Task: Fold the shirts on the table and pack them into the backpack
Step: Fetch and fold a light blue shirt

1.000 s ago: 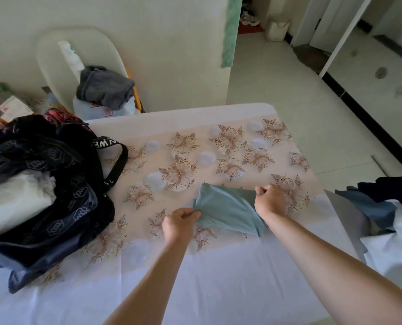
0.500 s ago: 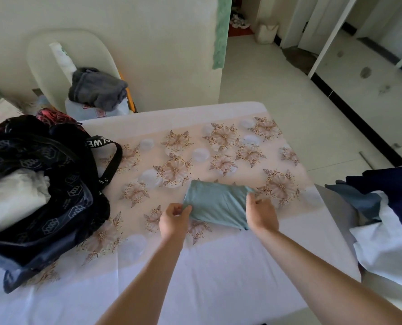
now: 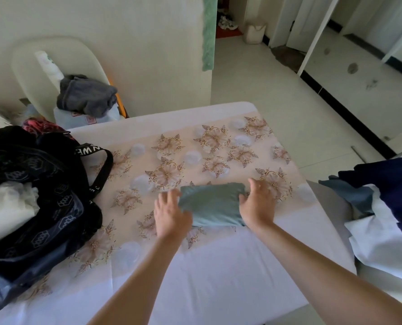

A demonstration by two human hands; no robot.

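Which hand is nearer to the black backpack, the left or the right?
Left. The left hand is at the end of the folded shirt that faces the backpack; the right hand is at the shirt's far end.

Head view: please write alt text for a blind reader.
The left hand and right hand, open, are at the ends of a folded teal shirt on a table. An open black backpack lies at left, more clothes at right.
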